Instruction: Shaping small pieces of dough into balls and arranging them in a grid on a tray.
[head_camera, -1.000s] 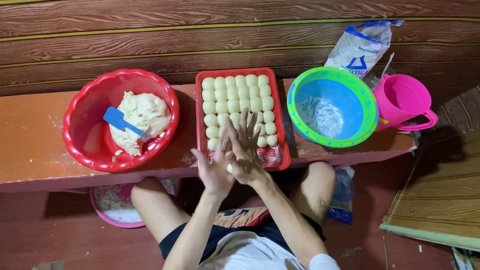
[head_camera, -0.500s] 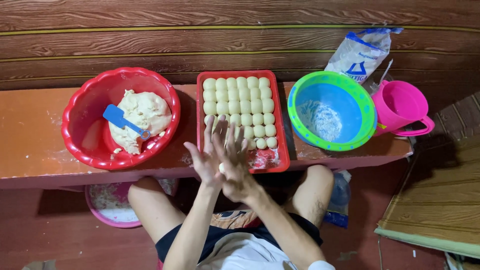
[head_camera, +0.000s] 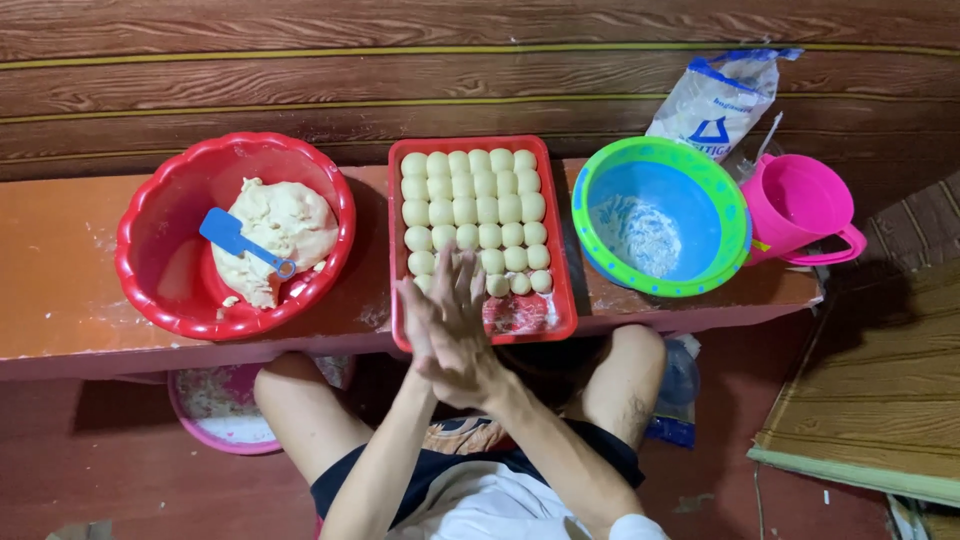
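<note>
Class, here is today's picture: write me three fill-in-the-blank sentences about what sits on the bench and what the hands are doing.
1. The rows of dough balls lie in a ____ rectangular tray.
2. A blue scraper rests on the dough lump in the ____ basin.
3. The left hand and right hand are pressed ____ over the tray's near end.

Missing words: red; red; together

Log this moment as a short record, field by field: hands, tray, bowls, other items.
hands: left hand and right hand pressed palm to palm over the tray's near edge; nothing visible between them
tray: red tray, rows of dough balls, near end unfilled
left bowl: red bowl with dough lump and blue scraper
right bowl: blue bowl, floury
other: pink jug, flour bag
</note>
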